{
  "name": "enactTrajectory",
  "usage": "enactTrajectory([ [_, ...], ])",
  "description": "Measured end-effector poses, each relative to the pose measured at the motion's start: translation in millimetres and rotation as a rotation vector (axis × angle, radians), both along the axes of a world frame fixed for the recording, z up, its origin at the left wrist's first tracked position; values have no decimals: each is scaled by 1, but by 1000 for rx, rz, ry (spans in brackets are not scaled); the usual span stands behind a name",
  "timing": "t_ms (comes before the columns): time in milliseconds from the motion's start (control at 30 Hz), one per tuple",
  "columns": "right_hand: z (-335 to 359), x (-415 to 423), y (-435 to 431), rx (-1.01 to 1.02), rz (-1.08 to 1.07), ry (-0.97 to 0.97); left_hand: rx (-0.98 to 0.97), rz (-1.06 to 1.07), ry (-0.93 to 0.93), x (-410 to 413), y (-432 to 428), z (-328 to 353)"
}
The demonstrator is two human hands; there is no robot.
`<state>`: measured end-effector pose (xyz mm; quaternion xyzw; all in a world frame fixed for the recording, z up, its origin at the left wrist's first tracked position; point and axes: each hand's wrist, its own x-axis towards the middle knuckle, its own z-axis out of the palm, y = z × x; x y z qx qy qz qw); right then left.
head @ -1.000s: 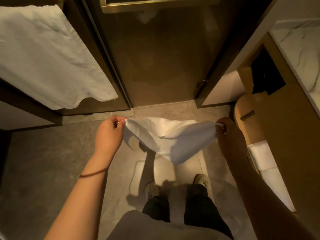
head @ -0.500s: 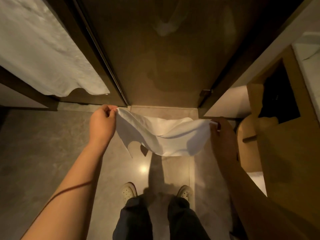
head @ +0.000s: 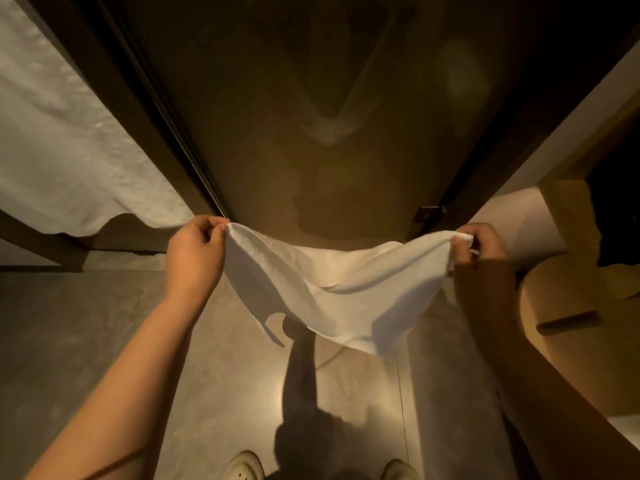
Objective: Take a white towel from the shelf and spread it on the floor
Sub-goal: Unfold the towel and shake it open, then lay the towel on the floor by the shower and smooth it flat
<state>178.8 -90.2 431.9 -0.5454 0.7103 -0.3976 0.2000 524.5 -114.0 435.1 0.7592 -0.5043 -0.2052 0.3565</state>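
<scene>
A white towel (head: 332, 282) hangs in the air between my two hands, sagging in the middle above the grey tiled floor (head: 104, 341). My left hand (head: 195, 252) pinches the towel's left corner. My right hand (head: 481, 249) pinches the right corner. Both arms reach forward, with the hands about a towel's width apart. The towel's lower edge dangles free over the floor in front of my shoes (head: 244, 467).
A dark glass door (head: 329, 116) stands straight ahead in a dark frame. Another white cloth (head: 69, 161) hangs at the left. A wooden cabinet (head: 568, 306) with a rounded corner stands at the right.
Both hands have lifted forward and moved apart, stretching the towel wider. The view has tipped toward the glass door, so my legs have dropped to the bottom edge.
</scene>
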Motion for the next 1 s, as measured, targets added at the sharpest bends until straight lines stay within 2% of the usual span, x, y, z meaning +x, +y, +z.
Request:
enactTrajectory([
  [200,-84,11,-33,-98,-79,4,-126,-14,-5,11,-37,-78],
  [367,-193,21,-46,-121,-4,72,-196,-31,-136,5,-53,-193],
  [633,-351,18,-54,-223,243,409,-155,-154,-140,21,-69,-375],
  [800,-423,8,-48,-183,321,564,-139,-223,-295,42,-57,-442],
  [1000,-487,5,-33,7,353,549,29,-274,-357,43,-29,-499],
])
